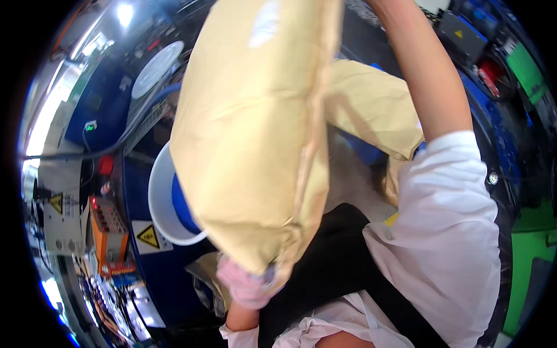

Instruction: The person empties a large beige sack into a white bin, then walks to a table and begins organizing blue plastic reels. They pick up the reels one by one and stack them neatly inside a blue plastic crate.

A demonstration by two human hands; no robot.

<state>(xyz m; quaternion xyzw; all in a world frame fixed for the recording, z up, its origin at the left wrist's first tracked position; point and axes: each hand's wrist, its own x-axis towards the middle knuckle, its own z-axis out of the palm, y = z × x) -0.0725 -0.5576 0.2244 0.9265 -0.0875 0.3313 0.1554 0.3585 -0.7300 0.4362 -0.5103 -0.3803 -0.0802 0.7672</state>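
A large tan paper sack [249,133], full-looking and raised close in front of me, fills the middle of the head view. My left hand [248,283], in a pinkish glove, is closed around the sack's lower corner and slightly blurred. My bare right forearm reaches up past the top edge, so the right hand is out of sight. Behind the sack, to the left, a white bucket [155,200] with blue inside is partly covered by it. To the right, under my right arm, another tan paper sack [371,107] shows.
On the left stand a blue machine panel with a yellow warning sign [148,236], an orange control box [109,240] and a dark hose [130,129]. A white round disc [158,68] lies farther back. Green equipment [529,272] is at the right.
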